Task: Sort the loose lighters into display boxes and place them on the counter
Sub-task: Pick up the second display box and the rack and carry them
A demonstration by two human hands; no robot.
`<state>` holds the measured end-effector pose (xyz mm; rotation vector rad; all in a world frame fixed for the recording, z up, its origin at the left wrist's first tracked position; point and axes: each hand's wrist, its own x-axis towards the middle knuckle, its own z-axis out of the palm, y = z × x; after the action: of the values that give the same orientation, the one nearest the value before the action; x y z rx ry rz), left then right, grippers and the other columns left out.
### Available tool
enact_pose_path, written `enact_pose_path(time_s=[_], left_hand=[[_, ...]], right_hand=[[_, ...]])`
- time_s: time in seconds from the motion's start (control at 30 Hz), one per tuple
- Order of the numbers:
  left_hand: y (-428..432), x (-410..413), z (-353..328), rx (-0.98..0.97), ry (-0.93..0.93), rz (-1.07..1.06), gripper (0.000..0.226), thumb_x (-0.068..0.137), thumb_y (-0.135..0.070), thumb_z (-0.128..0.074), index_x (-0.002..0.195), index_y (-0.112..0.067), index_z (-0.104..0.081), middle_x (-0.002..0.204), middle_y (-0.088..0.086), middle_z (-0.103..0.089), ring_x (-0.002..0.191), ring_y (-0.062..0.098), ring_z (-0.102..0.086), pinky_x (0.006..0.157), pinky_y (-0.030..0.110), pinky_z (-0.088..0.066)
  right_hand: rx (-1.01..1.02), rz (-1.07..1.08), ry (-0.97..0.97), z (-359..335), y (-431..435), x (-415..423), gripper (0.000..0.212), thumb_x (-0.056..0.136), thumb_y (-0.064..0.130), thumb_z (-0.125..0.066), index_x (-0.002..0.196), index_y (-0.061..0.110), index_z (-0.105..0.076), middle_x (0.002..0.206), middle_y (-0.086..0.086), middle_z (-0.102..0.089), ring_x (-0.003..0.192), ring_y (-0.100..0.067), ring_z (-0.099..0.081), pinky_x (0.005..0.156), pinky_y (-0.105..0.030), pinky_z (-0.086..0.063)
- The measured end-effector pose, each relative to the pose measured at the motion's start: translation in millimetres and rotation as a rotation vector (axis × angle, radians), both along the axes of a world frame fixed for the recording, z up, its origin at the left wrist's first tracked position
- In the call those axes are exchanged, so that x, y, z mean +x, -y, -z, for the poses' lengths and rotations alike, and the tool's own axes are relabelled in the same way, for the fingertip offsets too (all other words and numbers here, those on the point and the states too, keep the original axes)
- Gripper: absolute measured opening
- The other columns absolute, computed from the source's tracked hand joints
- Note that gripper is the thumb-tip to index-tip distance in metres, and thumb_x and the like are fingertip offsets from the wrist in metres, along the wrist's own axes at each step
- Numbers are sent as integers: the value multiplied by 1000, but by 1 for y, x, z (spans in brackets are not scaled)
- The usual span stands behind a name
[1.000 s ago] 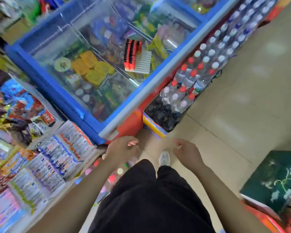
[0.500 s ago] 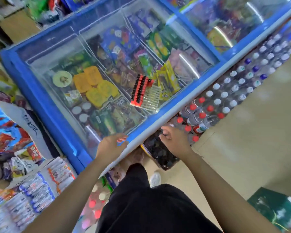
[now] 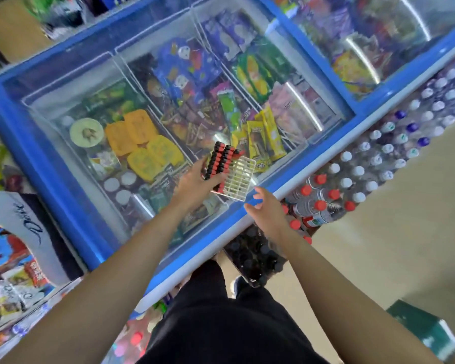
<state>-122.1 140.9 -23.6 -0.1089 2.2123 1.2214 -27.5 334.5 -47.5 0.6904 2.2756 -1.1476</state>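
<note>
A white grid display tray [image 3: 241,179] lies on the glass lid of the blue chest freezer [image 3: 286,189]. Two rows and a bit of red-and-black lighters [image 3: 220,162] stand in its left part; the rest of its slots are empty. My left hand [image 3: 193,186] grips the tray's left side, thumb along the lighters and fingers curled at its near edge. My right hand [image 3: 267,211] hovers with relaxed fingers just short of the tray's near right corner and holds nothing.
Ice-cream packs fill the freezer under the glass. Shrink-wrapped water bottles [image 3: 352,179] with red and white caps and dark bottles [image 3: 252,256] stand against its front. Snack packs [image 3: 13,279] sit on a rack at the left. A green box [image 3: 426,334] stands on the floor.
Both hands have risen from the freezer's front edge onto the lid. The left has taken hold of the lighter tray; the right has come up beside it.
</note>
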Motion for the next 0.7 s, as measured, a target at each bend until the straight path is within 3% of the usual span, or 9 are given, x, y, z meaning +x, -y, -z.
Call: enact_pose_path(time_s=[0.1, 0.23, 0.33, 0.4, 0.47, 0.6, 0.7], left_hand=[[-6, 1, 2, 15, 43, -6, 61, 90, -55, -63, 145, -33, -45, 121, -12, -62, 111, 15, -61, 95, 35, -48], [-8, 3, 1, 65, 112, -68, 57, 93, -43, -64, 144, -26, -47, 124, -11, -60, 114, 14, -58, 103, 37, -44], [-9, 6, -1, 126, 163, -155, 50, 93, -36, -66, 138, -21, -52, 125, -6, -64, 114, 17, -62, 107, 46, -46], [-7, 9, -3, 146, 171, -175, 45, 93, -34, -68, 133, -18, -55, 120, -6, -66, 110, 16, -64, 105, 46, -48], [-3, 14, -4, 181, 178, -199, 40, 88, -39, -72, 121, -23, -57, 116, -7, -67, 107, 16, -66, 102, 47, -51], [4, 28, -5, 274, 201, -275, 65, 63, -57, -82, 114, -29, -56, 116, -4, -67, 106, 20, -69, 96, 49, -55], [9, 41, -8, 334, 211, -301, 82, 62, -51, -86, 130, -24, -49, 117, -2, -66, 107, 21, -69, 95, 47, -56]], right_hand=[[-78, 37, -29, 9, 4, -15, 71, 94, 35, -65, 153, 15, -32, 142, -1, -49, 119, -16, -56, 91, -29, -44], [-371, 408, -2, 14, 9, -26, 70, 90, 21, -71, 150, 11, -37, 143, -11, -51, 119, -29, -59, 101, -46, -51], [-504, 606, 43, 16, 5, -28, 64, 91, 13, -70, 148, 12, -41, 125, -5, -59, 110, -27, -61, 94, -40, -55], [-539, 655, 58, 16, 6, -26, 62, 91, 4, -68, 147, 11, -43, 103, -1, -59, 105, -26, -62, 80, -31, -59], [-587, 650, 25, 18, 10, -22, 57, 93, -7, -59, 145, 9, -43, 97, -3, -58, 111, -34, -60, 68, -23, -58], [-675, 660, -31, 11, 12, -13, 57, 96, -5, -55, 147, 16, -40, 119, -16, -55, 106, -33, -60, 83, -38, -59], [-670, 690, -49, 2, 9, -10, 54, 93, -12, -56, 141, 12, -49, 97, -12, -66, 90, -29, -68, 77, -40, -60]])
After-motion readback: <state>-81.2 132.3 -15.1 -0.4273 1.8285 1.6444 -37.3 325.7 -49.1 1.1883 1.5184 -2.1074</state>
